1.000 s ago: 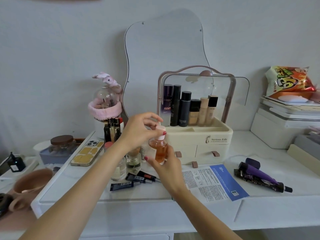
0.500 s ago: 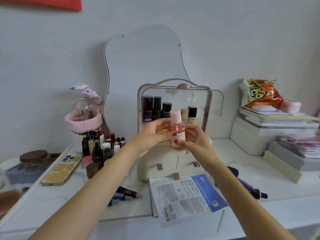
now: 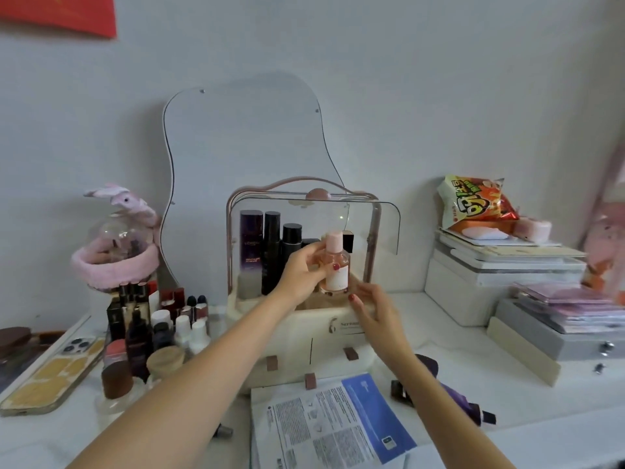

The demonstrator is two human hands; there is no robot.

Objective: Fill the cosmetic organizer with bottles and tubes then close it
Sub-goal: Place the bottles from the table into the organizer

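A plain pale grey-white wall (image 3: 439,79) fills the background under soft, even light. A red sheet (image 3: 61,11) hangs at its upper left corner. A frameless wavy mirror (image 3: 243,137) leans against the wall, standing on a white desk (image 3: 507,401) that spans the foreground.

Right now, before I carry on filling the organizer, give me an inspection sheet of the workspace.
Surface: white tabletop, crowded.
Job's things: cosmetic organizer, clear lid raised, dark bottles standing along its back; pink-capped bottle held upright over the open compartment; purple tubes lying at the right; bottle cluster at the left.
Clutter: leaflet, phone, snack bag on stacked boxes.
Grippers: left hand grips the bottle; right hand open beside it, below the bottle.
Cables: nothing seen.
Surroundings: wavy mirror against the wall.
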